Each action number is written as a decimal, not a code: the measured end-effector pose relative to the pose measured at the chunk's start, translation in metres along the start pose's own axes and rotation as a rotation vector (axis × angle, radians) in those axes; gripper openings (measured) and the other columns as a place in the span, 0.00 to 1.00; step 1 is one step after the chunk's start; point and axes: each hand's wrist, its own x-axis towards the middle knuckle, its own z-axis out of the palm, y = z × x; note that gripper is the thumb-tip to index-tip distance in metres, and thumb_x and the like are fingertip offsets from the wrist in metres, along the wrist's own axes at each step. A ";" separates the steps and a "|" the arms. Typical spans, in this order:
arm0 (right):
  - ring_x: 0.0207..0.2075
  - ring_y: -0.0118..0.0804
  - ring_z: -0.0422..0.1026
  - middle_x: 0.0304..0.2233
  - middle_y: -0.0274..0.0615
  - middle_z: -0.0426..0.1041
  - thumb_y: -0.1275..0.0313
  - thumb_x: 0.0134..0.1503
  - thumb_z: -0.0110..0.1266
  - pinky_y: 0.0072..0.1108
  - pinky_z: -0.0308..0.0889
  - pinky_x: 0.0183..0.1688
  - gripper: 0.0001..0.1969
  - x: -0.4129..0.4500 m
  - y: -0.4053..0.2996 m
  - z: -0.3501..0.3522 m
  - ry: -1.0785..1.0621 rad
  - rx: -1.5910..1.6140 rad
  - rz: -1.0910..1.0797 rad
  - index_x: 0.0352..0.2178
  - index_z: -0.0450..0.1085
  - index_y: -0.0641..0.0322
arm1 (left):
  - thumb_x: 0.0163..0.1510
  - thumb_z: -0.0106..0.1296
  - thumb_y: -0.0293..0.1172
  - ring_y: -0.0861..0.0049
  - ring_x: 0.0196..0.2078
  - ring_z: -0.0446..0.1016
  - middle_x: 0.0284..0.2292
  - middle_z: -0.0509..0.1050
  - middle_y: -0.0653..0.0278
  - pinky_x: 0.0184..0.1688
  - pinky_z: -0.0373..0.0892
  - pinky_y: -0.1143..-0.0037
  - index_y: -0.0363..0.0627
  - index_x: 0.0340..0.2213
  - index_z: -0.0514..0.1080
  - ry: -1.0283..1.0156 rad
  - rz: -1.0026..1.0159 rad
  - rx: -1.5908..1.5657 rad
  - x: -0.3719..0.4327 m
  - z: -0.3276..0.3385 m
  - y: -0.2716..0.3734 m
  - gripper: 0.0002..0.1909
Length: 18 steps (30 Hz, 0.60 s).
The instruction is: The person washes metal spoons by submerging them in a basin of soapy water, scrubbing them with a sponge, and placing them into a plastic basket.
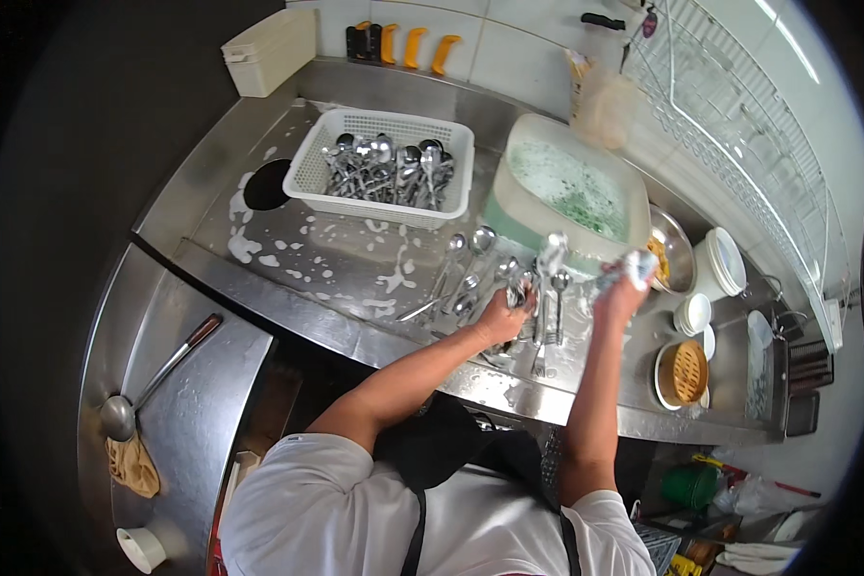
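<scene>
My left hand (505, 317) is closed around some metal cutlery above the wet steel counter (331, 252). Raised beside the tub, my right hand (625, 286) grips a whitish, foamy thing, blurred, perhaps a sponge or cloth. Several spoons (481, 242) and forks (540, 361) lie spread about my left hand. Behind them stands a pale plastic tub (499, 194) of greenish, foamy water. To its left, a white perforated plastic basket (378, 214) holds a heap of metal spoons and other cutlery.
A round dark hole (266, 185) opens in the counter left of the basket. At right stand a metal bowl (680, 237), a white bucket (723, 263) and a bamboo steamer (682, 372). A ladle (119, 417) lies on the left counter. A wire rack (727, 137) hangs at upper right.
</scene>
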 end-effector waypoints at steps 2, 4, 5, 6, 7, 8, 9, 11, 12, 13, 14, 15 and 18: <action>0.26 0.25 0.68 0.26 0.32 0.68 0.70 0.58 0.55 0.20 0.65 0.28 0.12 0.003 -0.008 -0.025 0.028 0.033 -0.031 0.40 0.62 0.55 | 0.58 0.46 0.32 0.76 0.27 0.71 0.24 0.72 0.62 0.34 0.67 0.72 0.39 0.32 0.69 0.197 0.038 -0.022 0.022 -0.013 0.025 0.08; 0.28 0.26 0.69 0.27 0.33 0.68 0.68 0.58 0.56 0.21 0.66 0.29 0.15 -0.012 -0.011 -0.041 0.085 -0.053 0.018 0.44 0.60 0.55 | 0.59 0.43 0.33 0.77 0.24 0.69 0.20 0.70 0.64 0.29 0.67 0.73 0.38 0.26 0.68 0.400 0.024 -0.047 0.058 -0.050 0.063 0.12; 0.28 0.26 0.69 0.27 0.33 0.68 0.68 0.58 0.56 0.21 0.66 0.29 0.15 -0.019 -0.009 -0.050 0.093 -0.058 0.016 0.44 0.60 0.55 | 0.59 0.42 0.34 0.78 0.22 0.69 0.19 0.69 0.65 0.26 0.67 0.74 0.38 0.23 0.67 0.487 0.025 -0.091 0.080 -0.073 0.084 0.14; 0.28 0.27 0.69 0.29 0.33 0.69 0.68 0.58 0.56 0.21 0.66 0.30 0.15 -0.024 -0.003 -0.055 0.116 -0.033 0.019 0.44 0.60 0.55 | 0.62 0.39 0.38 0.79 0.19 0.64 0.17 0.65 0.67 0.23 0.63 0.74 0.41 0.20 0.64 0.524 -0.074 -0.577 0.114 -0.105 0.090 0.19; 0.29 0.27 0.69 0.30 0.33 0.69 0.68 0.58 0.56 0.21 0.66 0.30 0.16 -0.030 0.001 -0.064 0.150 -0.015 0.019 0.45 0.61 0.55 | 0.64 0.37 0.45 0.80 0.18 0.61 0.16 0.63 0.68 0.22 0.61 0.76 0.44 0.19 0.61 0.559 0.080 -0.561 0.140 -0.131 0.102 0.23; 0.30 0.26 0.69 0.33 0.33 0.69 0.68 0.58 0.56 0.20 0.66 0.30 0.17 -0.037 0.004 -0.071 0.189 -0.061 0.039 0.46 0.61 0.56 | 0.64 0.42 0.44 0.82 0.18 0.63 0.17 0.63 0.70 0.20 0.64 0.78 0.44 0.24 0.61 0.627 0.107 -0.639 0.163 -0.157 0.110 0.19; 0.30 0.26 0.69 0.33 0.33 0.69 0.68 0.58 0.56 0.20 0.66 0.30 0.17 -0.044 0.007 -0.079 0.207 -0.062 0.030 0.46 0.61 0.56 | 0.64 0.41 0.43 0.82 0.18 0.63 0.19 0.63 0.69 0.20 0.65 0.78 0.43 0.28 0.61 0.702 0.062 -0.506 0.182 -0.178 0.115 0.17; 0.29 0.26 0.69 0.33 0.33 0.69 0.69 0.58 0.56 0.19 0.66 0.29 0.17 -0.058 0.016 -0.085 0.233 -0.072 0.022 0.47 0.61 0.57 | 0.63 0.45 0.39 0.80 0.16 0.63 0.19 0.64 0.68 0.18 0.66 0.76 0.41 0.31 0.61 0.783 0.203 -0.249 0.213 -0.215 0.096 0.14; 0.29 0.26 0.69 0.32 0.33 0.69 0.70 0.57 0.56 0.18 0.64 0.28 0.19 -0.071 0.008 -0.071 0.220 -0.076 0.092 0.48 0.60 0.57 | 0.62 0.46 0.37 0.79 0.16 0.65 0.20 0.66 0.66 0.18 0.67 0.76 0.39 0.32 0.62 0.750 0.154 -0.179 0.216 -0.234 0.080 0.13; 0.29 0.26 0.69 0.32 0.33 0.69 0.70 0.57 0.56 0.18 0.64 0.28 0.19 -0.077 0.006 -0.072 0.243 -0.078 0.082 0.48 0.60 0.57 | 0.61 0.47 0.36 0.79 0.17 0.66 0.21 0.67 0.65 0.19 0.67 0.75 0.38 0.33 0.63 0.705 0.102 -0.123 0.220 -0.241 0.064 0.12; 0.26 0.27 0.68 0.30 0.35 0.69 0.69 0.57 0.57 0.18 0.64 0.27 0.17 -0.083 0.005 -0.080 0.253 -0.115 0.065 0.46 0.60 0.57 | 0.61 0.47 0.36 0.79 0.17 0.66 0.21 0.67 0.65 0.19 0.67 0.75 0.38 0.33 0.63 0.669 0.087 -0.138 0.220 -0.232 0.046 0.12; 0.24 0.28 0.68 0.28 0.37 0.70 0.68 0.57 0.58 0.19 0.64 0.26 0.16 -0.088 0.001 -0.092 0.274 -0.161 0.045 0.43 0.60 0.56 | 0.59 0.50 0.36 0.73 0.20 0.70 0.23 0.70 0.61 0.23 0.70 0.73 0.36 0.35 0.65 0.546 -0.099 0.045 0.215 -0.214 0.025 0.14; 0.25 0.27 0.68 0.30 0.36 0.70 0.69 0.56 0.58 0.18 0.64 0.27 0.21 -0.090 0.005 -0.070 0.215 -0.121 0.081 0.48 0.59 0.57 | 0.54 0.55 0.38 0.62 0.31 0.76 0.30 0.75 0.51 0.34 0.72 0.67 0.34 0.40 0.67 0.370 -0.260 0.699 0.199 -0.281 -0.053 0.20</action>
